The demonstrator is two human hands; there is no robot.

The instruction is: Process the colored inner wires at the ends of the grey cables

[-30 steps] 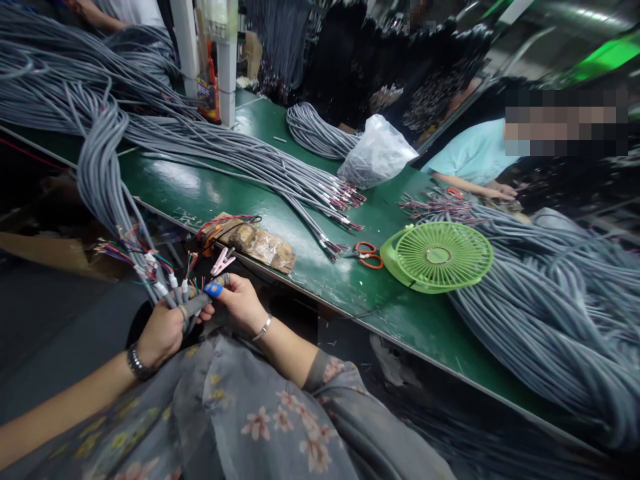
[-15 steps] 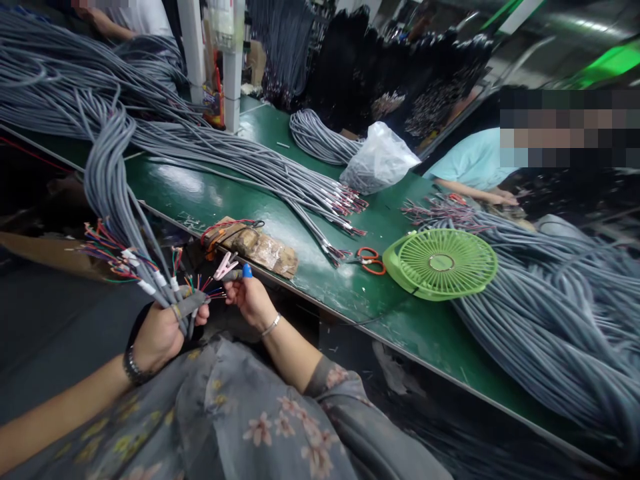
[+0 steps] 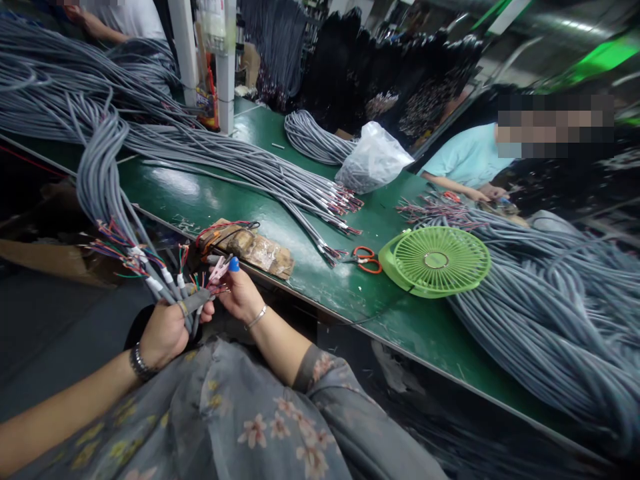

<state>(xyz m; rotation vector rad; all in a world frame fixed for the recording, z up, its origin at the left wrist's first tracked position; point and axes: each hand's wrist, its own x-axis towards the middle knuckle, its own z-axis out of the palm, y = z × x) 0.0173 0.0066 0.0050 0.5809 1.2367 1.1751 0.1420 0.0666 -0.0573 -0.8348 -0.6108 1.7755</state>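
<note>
Closed around a bundle of grey multi-core cables [image 3: 101, 177], my left hand [image 3: 165, 333] holds them near their stripped ends, with grey wrapping on its thumb. Coloured wires [image 3: 113, 248] fan out past white bands on several cables. My right hand [image 3: 243, 297], with a blue cover on one fingertip, pinches a small pale pink, clip-like tool [image 3: 219, 269]. The tool is right at the thin wires beside my left thumb; whether its jaws touch them I cannot tell. Behind it, a taped wooden block [image 3: 265, 255] lies at the bench edge.
On the green bench [image 3: 300, 293] lie orange-handled scissors [image 3: 367, 261], a green fan [image 3: 435, 260], a plastic bag [image 3: 373, 157] and long grey cable bundles [image 3: 530, 313]. A post [image 3: 225, 93] stands at the back. A co-worker in light blue [image 3: 463, 157] handles something at right.
My right hand has moved left with the pink tool, closer to the wires by my left hand. My left hand still grips the cables. The whole view has shifted slightly.
</note>
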